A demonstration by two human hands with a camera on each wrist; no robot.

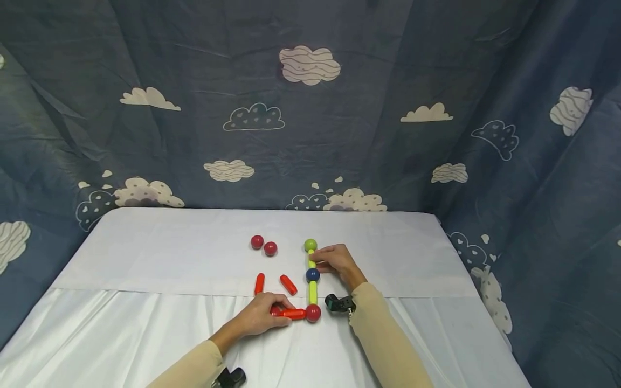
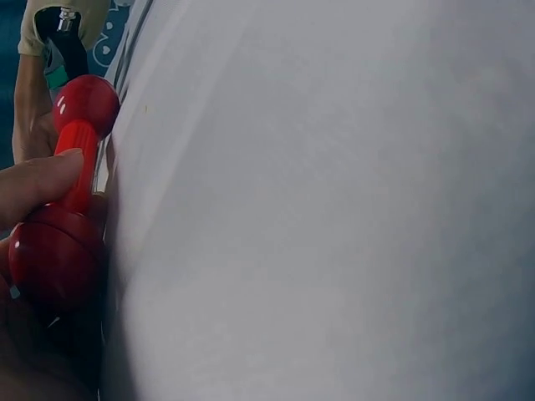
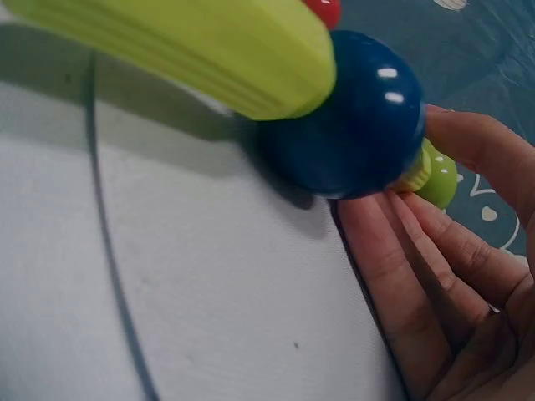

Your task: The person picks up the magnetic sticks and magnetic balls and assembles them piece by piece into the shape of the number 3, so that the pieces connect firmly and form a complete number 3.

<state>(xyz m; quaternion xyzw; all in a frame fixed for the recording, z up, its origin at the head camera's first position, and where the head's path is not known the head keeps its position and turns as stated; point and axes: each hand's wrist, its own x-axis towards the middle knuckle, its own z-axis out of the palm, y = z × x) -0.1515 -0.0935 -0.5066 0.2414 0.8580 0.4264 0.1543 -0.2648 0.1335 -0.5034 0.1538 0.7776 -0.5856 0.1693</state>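
An L-shaped chain of balls and rods lies on the white cloth. My left hand (image 1: 258, 315) grips the red rod (image 1: 293, 314) of its lower leg, thumb along the rod. A red ball (image 2: 57, 259) sits at that rod's near end in the left wrist view, partly covered by fingers. The corner is another red ball (image 1: 312, 313). From it a yellow-green rod (image 1: 312, 292) runs to a blue ball (image 1: 312, 275). Beyond that, my right hand (image 1: 338, 262) pinches a second yellow-green rod (image 1: 311, 261), which ends in a green ball (image 1: 310, 245).
Two loose red balls, a left one (image 1: 257, 242) and a right one (image 1: 270, 248), rest farther back on the cloth-covered table (image 1: 160, 242). Two loose red rods, one upright in view (image 1: 259, 283) and one slanted (image 1: 288, 284), lie left of the chain. A cloud-patterned curtain (image 1: 359, 151) hangs behind.
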